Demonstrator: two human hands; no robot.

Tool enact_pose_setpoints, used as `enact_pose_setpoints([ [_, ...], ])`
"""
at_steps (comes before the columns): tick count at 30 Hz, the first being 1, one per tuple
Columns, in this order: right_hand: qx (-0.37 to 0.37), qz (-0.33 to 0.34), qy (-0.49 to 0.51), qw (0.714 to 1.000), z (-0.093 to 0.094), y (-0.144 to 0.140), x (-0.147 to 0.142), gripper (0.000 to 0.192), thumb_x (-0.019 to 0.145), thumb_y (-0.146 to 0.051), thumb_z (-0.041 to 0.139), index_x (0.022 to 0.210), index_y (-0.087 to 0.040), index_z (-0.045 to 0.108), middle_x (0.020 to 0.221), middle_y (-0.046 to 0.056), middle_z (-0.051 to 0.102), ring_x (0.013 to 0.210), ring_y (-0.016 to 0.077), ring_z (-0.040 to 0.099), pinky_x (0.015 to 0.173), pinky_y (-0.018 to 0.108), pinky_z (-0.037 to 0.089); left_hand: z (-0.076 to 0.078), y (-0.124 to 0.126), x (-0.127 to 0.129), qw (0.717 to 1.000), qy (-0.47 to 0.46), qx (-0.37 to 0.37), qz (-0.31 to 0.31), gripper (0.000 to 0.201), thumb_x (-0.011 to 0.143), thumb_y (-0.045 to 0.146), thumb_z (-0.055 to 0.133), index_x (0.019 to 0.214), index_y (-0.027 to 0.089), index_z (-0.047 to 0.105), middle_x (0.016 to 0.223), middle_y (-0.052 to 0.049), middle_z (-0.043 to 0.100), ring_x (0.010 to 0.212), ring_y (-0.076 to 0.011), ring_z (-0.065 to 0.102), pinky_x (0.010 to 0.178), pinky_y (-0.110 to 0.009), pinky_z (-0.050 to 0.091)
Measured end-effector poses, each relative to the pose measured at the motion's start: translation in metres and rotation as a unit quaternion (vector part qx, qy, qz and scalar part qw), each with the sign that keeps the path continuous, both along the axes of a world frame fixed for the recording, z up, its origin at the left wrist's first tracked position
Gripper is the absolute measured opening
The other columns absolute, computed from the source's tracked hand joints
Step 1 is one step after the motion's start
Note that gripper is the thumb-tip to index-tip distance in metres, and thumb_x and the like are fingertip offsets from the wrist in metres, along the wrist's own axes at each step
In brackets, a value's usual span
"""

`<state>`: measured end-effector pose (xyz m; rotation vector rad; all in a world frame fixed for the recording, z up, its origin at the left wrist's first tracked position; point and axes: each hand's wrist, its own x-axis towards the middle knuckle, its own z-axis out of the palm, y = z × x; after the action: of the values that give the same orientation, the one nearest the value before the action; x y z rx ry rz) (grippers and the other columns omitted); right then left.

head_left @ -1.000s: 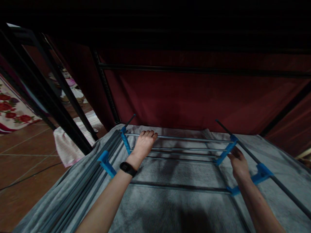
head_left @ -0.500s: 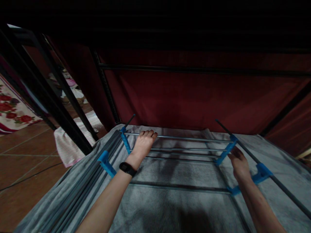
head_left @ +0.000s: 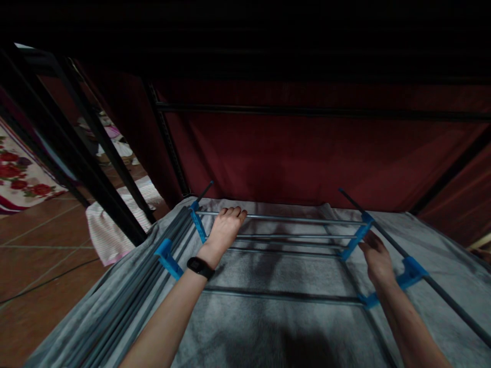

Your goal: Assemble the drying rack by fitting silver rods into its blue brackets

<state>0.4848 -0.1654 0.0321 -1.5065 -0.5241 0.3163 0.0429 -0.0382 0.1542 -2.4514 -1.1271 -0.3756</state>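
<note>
A frame of grey metal tubes (head_left: pixel 299 220) joined by blue plastic connectors lies on a grey blanket. My left hand (head_left: pixel 227 225), with a black band at the wrist, is closed over the rear top tube near its left end. At the right, my right hand (head_left: pixel 378 258) is closed against the rear blue connector (head_left: pixel 355 240), its fingertips partly in shadow. The front right blue connector (head_left: pixel 412 273) lies beside that wrist and holds a long side tube (head_left: pixel 456 306). Another blue connector (head_left: pixel 169 258) stands left of my left forearm.
Several loose grey tubes (head_left: pixel 126 301) lie bundled on the blanket (head_left: pixel 299 337) at the left. Dark metal bed posts (head_left: pixel 111 184) and a red cloth wall (head_left: pixel 287 158) surround the bed. A striped cloth (head_left: pixel 103 230) hangs at the left, over the tiled floor (head_left: pixel 46 266).
The right end of the frame and my right hand have shifted very slightly left. Both hands keep the same hold.
</note>
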Motion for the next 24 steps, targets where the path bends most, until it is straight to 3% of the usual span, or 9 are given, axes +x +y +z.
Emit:
enact_pose_setpoints([
  [5, -0.008, -0.004, 0.002, 1.000, 0.002, 0.000, 0.000, 0.061, 0.065, -0.029, 0.070, 0.126, -0.025, 0.069, 0.140, 0.008, 0.070, 0.140, 0.0332, 0.058, 0.125, 0.050, 0.039, -0.007, 0.004, -0.006, 1.000, -0.015, 0.013, -0.004, 0.041, 0.097, 0.006, 0.046, 0.131, 0.015, 0.068, 0.120, -0.014, 0.073, 0.109, -0.0283, 0.067, 0.098, -0.042, 0.048],
  [9, -0.003, -0.004, -0.005, 1.000, -0.001, 0.001, 0.001, 0.059, 0.066, -0.030, 0.070, 0.125, -0.025, 0.070, 0.136, 0.008, 0.071, 0.138, 0.0340, 0.060, 0.123, 0.051, 0.040, -0.003, 0.000, -0.015, 0.996, -0.083, 0.034, 0.010, 0.041, 0.102, 0.020, 0.046, 0.138, 0.014, 0.064, 0.132, -0.018, 0.070, 0.121, -0.0324, 0.063, 0.108, -0.048, 0.045],
  [11, 0.000, -0.008, -0.009, 1.000, -0.003, 0.002, 0.003, 0.056, 0.066, -0.030, 0.070, 0.122, -0.025, 0.071, 0.133, 0.008, 0.073, 0.136, 0.0338, 0.061, 0.122, 0.051, 0.041, 0.004, -0.005, -0.023, 0.989, -0.120, 0.057, 0.063, 0.044, 0.103, 0.025, 0.044, 0.141, 0.011, 0.062, 0.133, -0.021, 0.069, 0.123, -0.0350, 0.061, 0.109, -0.052, 0.044],
  [15, -0.007, -0.023, -0.007, 1.000, -0.006, 0.003, 0.005, 0.049, 0.066, -0.029, 0.071, 0.116, -0.026, 0.072, 0.126, 0.009, 0.075, 0.132, 0.0327, 0.064, 0.120, 0.048, 0.044, 0.017, -0.013, -0.046, 0.948, -0.180, 0.087, 0.249, 0.049, 0.100, 0.023, 0.040, 0.141, 0.003, 0.058, 0.123, -0.028, 0.070, 0.112, -0.0378, 0.067, 0.094, -0.049, 0.051],
  [19, -0.004, -0.019, -0.002, 1.000, -0.008, 0.005, 0.006, 0.055, 0.066, -0.030, 0.071, 0.120, -0.025, 0.071, 0.127, 0.008, 0.075, 0.132, 0.0333, 0.063, 0.121, 0.051, 0.043, 0.026, -0.010, -0.068, 0.914, -0.156, -0.037, 0.373, 0.043, 0.097, 0.015, 0.034, 0.124, 0.001, 0.065, 0.102, -0.028, 0.074, 0.099, -0.0372, 0.074, 0.080, -0.043, 0.055],
  [21, 0.008, -0.018, -0.008, 1.000, -0.010, 0.005, 0.006, 0.054, 0.066, -0.031, 0.071, 0.120, -0.025, 0.071, 0.125, 0.007, 0.075, 0.130, 0.0322, 0.064, 0.119, 0.050, 0.045, 0.030, -0.005, -0.074, 0.907, -0.137, -0.096, 0.386, 0.040, 0.097, 0.019, 0.037, 0.119, 0.004, 0.067, 0.100, -0.027, 0.075, 0.097, -0.0373, 0.076, 0.078, -0.042, 0.057],
  [24, 0.019, -0.012, -0.028, 0.999, -0.012, 0.005, 0.004, 0.051, 0.068, -0.031, 0.070, 0.118, -0.025, 0.072, 0.123, 0.007, 0.076, 0.130, 0.0310, 0.065, 0.118, 0.047, 0.046, 0.036, 0.001, -0.076, 0.908, -0.130, -0.118, 0.381, 0.038, 0.097, 0.024, 0.042, 0.119, 0.008, 0.069, 0.109, -0.027, 0.076, 0.103, -0.0383, 0.075, 0.080, -0.043, 0.058],
])
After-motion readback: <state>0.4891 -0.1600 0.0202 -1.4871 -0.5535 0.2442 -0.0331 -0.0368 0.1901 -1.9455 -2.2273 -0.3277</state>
